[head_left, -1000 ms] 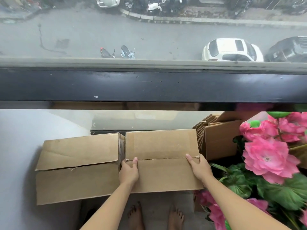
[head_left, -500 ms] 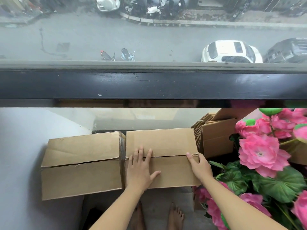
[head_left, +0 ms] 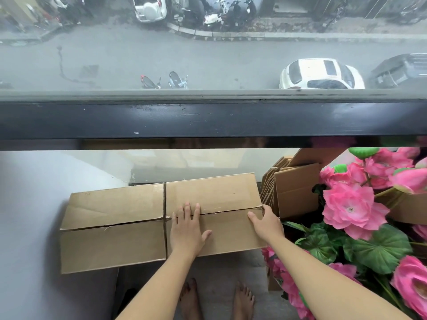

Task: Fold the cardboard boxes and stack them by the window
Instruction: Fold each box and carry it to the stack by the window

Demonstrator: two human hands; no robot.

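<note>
Two closed brown cardboard boxes stand side by side on the floor under the window. The right box [head_left: 215,195] touches the left box [head_left: 113,225]. My left hand [head_left: 188,227] lies flat on the right box's top, fingers straight across the seam between its two flaps. My right hand [head_left: 265,221] holds the same box's right edge at the seam, thumb on top and fingers curled down over the side.
A bundle of flat cardboard sheets [head_left: 293,190] leans upright to the right of the boxes. Pink artificial flowers [head_left: 353,209] with green leaves crowd the right side. A white wall [head_left: 27,204] closes the left. The black window frame [head_left: 208,118] runs above. My bare feet [head_left: 217,301] stand on the floor.
My left hand moved from gripping the box's left front edge to lying flat on its top. The right box was pushed back and left against its neighbour.
</note>
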